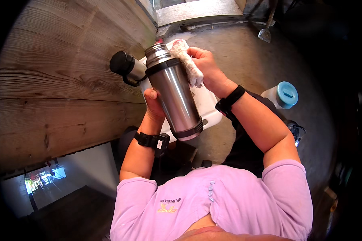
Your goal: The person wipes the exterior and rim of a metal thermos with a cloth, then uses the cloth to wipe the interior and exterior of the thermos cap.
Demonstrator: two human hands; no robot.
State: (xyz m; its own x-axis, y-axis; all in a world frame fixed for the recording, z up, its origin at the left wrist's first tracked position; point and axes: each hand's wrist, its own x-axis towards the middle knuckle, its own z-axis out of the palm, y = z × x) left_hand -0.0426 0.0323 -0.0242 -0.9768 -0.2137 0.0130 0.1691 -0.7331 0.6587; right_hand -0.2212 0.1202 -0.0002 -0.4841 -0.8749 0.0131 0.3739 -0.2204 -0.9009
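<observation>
A stainless-steel vacuum flask point(176, 96) with black bands leans in front of me, its threaded neck bare at the top. My left hand point(154, 104) holds the flask's body from the left, thumb showing and the other fingers hidden behind it. In my right hand point(206, 66) is a crumpled white cloth point(187, 63), lying along the flask's right shoulder; my fingertips are partly hidden by it. To the left of the flask's neck is a smaller metal piece with a black cap point(123, 64), joined near the black collar by a black loop.
A white plastic stool or container point(206, 102) stands below the flask. Wooden planks point(75, 75) rise at my left. On the concrete floor point(235, 51) to the right stands a tub with a blue lid point(287, 95). Farther off, a shovel point(265, 35) rests near the doorway sill point(199, 12).
</observation>
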